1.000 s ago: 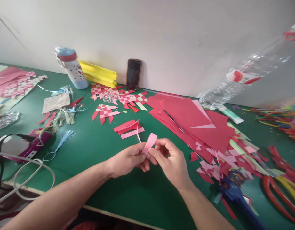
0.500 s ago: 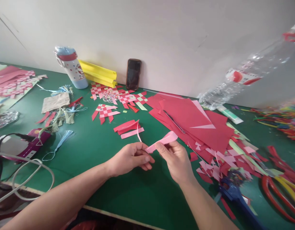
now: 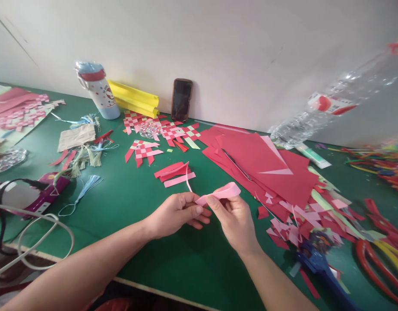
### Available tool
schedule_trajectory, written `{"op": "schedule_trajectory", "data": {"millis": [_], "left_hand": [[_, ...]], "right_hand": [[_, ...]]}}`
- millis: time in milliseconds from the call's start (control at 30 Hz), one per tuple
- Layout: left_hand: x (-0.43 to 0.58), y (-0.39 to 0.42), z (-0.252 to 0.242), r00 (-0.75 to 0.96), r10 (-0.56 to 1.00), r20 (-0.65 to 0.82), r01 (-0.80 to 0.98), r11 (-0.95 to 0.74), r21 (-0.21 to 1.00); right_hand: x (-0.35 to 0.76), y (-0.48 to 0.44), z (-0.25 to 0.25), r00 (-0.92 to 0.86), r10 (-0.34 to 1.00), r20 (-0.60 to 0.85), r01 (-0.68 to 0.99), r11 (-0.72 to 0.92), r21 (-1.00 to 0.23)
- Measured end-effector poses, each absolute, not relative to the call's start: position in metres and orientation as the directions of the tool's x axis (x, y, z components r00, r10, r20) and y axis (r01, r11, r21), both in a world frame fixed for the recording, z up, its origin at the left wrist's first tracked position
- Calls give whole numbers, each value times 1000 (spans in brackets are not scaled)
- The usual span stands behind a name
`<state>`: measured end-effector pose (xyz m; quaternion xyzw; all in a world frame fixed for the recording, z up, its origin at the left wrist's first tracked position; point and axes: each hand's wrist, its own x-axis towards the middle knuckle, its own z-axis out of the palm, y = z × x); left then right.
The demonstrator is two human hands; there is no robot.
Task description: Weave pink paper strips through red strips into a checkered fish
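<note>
Far left of the green table (image 3: pixel 121 190): checked paper pieces (image 3: pixel 32 114), woven.

Left of centre, far side: more woven pieces (image 3: pixel 142 151), red, pink and pale green, ends splayed. Weave looks done on these.

Nearer: loose strips (image 3: pixel 175 175), red and pink, flat, not woven. Thin pink curl (image 3: pixel 188 179) rises beside them, running down behind the left hand (image 3: pixel 178 216); whether it joins the held strip, cannot tell.

Left hand: fingers curled, thumb near forefinger, tips touching the strip's left end. Firm pinch or light touch, cannot tell.

Pink strip (image 3: pixel 225 191): between the hands, above the table, near centre. Doubled into a narrow loop, rounded bend to the right. Long axis left to right, right end slightly farther. Judged early stage: bend made, not creased flat, nothing woven into it.

Right hand (image 3: pixel 233 218): thumb and fingers pinching the strip.

Right: red sheets (image 3: pixel 251 151), uncut-looking; scraps (image 3: pixel 285 231) nearer.
</note>
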<state>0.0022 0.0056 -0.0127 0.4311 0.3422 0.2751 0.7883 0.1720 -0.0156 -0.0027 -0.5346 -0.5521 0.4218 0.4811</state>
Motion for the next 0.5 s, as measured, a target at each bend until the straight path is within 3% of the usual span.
{"op": "schedule_trajectory", "data": {"millis": [133, 300, 500], "left_hand": [[3, 6, -11, 583, 749, -315, -111, 458, 882], [2, 5, -8, 562, 782, -268, -47, 353, 934], [2, 4, -9, 551, 806, -215, -35, 280, 959]], "right_hand": [[172, -15, -1, 35, 996, 84, 179, 76, -981], [171, -14, 1, -113, 994, -9, 190, 12, -982], [170, -14, -1, -70, 995, 71, 223, 85, -971]]}}
